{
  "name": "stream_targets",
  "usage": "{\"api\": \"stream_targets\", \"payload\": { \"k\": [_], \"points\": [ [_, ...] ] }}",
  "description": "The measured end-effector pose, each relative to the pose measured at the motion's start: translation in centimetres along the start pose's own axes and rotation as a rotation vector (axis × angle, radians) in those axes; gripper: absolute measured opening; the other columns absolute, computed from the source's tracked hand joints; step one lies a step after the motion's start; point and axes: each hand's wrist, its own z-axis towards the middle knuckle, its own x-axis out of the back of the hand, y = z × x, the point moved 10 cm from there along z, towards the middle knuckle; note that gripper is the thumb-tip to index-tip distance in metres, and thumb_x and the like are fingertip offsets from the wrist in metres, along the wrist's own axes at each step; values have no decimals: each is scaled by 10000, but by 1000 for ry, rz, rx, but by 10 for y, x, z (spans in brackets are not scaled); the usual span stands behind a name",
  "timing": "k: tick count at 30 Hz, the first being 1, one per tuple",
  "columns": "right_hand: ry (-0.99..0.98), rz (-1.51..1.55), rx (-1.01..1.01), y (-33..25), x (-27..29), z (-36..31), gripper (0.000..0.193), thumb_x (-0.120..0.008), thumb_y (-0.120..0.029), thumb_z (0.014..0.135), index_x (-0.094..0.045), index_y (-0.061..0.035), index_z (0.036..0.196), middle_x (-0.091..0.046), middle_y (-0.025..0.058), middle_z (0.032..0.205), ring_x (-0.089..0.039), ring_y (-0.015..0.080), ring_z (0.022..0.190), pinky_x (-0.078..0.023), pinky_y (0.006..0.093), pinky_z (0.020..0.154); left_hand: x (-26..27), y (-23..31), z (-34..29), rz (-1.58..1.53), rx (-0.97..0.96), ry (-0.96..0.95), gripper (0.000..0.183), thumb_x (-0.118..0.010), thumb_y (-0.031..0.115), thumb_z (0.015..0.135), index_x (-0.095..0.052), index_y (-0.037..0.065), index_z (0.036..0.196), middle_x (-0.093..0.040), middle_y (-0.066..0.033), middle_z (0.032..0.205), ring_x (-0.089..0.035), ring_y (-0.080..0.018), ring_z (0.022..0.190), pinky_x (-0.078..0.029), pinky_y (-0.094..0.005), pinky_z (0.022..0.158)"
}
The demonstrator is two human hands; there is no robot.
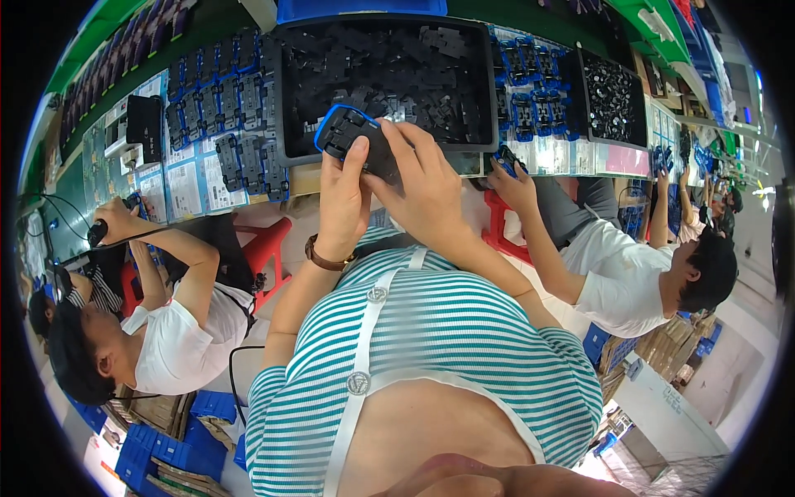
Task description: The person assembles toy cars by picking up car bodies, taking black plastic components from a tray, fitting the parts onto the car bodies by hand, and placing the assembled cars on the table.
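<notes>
A toy car with a blue edge and a black underside is held up in front of me, over the near edge of a large black tray. My left hand is closed around its near side, thumb lying on the black face. From the right, my right hand reaches over it with bent fingers pressed on the black part. Those fingers hide the car's right end, and whatever lies under the fingertips cannot be made out. Many loose flat black plastic pieces fill the tray just beyond my hands.
Rows of blue-and-black toy cars stand left of the tray, with more cars to the right. A smaller black tray holds small black and silver parts. Co-workers in white shirts sit left and right, near red stools.
</notes>
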Motion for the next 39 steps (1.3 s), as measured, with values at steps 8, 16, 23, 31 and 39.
{"api": "stream_targets", "payload": {
  "k": [8, 16, 23, 31, 39],
  "points": [
    [-147, 1047, -672, 71, -36, -37, 584, -657, -150, 894, -369, 21, 1373, -536, 155, 1253, -596, 208, 1063, -532, 328, 842, -18, 26, 6, -65, -143, -37, 302, -521, 182, 989, -481, 34, 1250, -572, -183, 1263, -592, -258, 1123, -502, -386, 954],
    [24, 1213, -706, 69, -33, -34, 489, -679, -133, 878, -426, 2, 1274, -585, 116, 1125, -602, 156, 995, -547, 282, 790, -30, 27, 4, 24, -167, -80, 405, -513, 230, 994, -402, 64, 1346, -517, -202, 1308, -547, -344, 1189, -477, -456, 991],
    [10, 1238, -699, 72, -28, -35, 421, -664, -169, 896, -460, -18, 1232, -592, 80, 1060, -598, 115, 939, -535, 250, 766, -29, 20, 8, 12, -128, -80, 407, -507, 270, 995, -421, 43, 1322, -513, -209, 1314, -543, -341, 1200, -484, -456, 986],
    [47, 1154, -689, 72, -24, -32, 329, -625, -163, 923, -528, 2, 1191, -602, 72, 1049, -599, 106, 933, -542, 262, 778, -31, 23, 1, 93, -195, -93, 393, -504, 258, 995, -426, 40, 1312, -509, -216, 1314, -560, -340, 1179, -509, -451, 959],
    [60, 1255, -707, 74, -31, -35, 337, -645, -157, 907, -537, -11, 1191, -611, 48, 1013, -579, 78, 915, -490, 216, 770, -28, 25, -2, 146, -241, -85, 412, -513, 254, 987, -432, -18, 1285, -516, -230, 1292, -578, -342, 1147, -515, -435, 949]
  ]
}}
